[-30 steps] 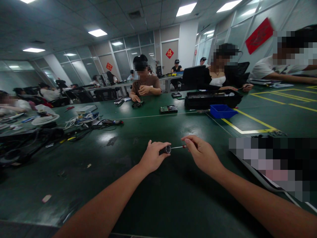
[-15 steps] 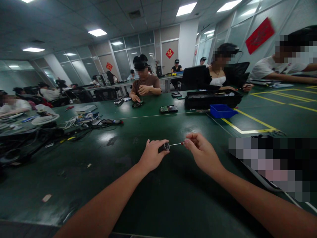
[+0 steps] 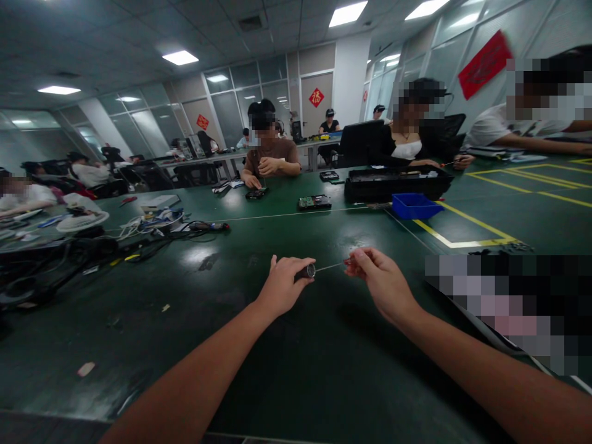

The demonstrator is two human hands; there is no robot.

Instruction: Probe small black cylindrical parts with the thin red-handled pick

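My left hand (image 3: 285, 280) is closed around a dark cylindrical part (image 3: 307, 271) whose round, silver-rimmed end faces right. Most of that part is hidden by the fingers. My right hand (image 3: 377, 274) pinches the red handle of a screwdriver (image 3: 329, 267). Its thin metal shaft points left, with the tip at the round end of the cylinder. Whether the tip sits inside the end or only touches it, I cannot tell. Both hands are held above the green table (image 3: 296, 382).
Tangled cables (image 3: 124, 237) and electronic parts lie at the left. A blue bin (image 3: 416, 206) stands before a black tray (image 3: 398, 185). Beyond the middle lies a hard drive (image 3: 314, 202). A co-worker (image 3: 272, 154) sits across the table, others at the right.
My right hand has turned slightly and its fingers have shifted on the screwdriver handle. The left hand keeps its hold on the cylinder, nearly still.
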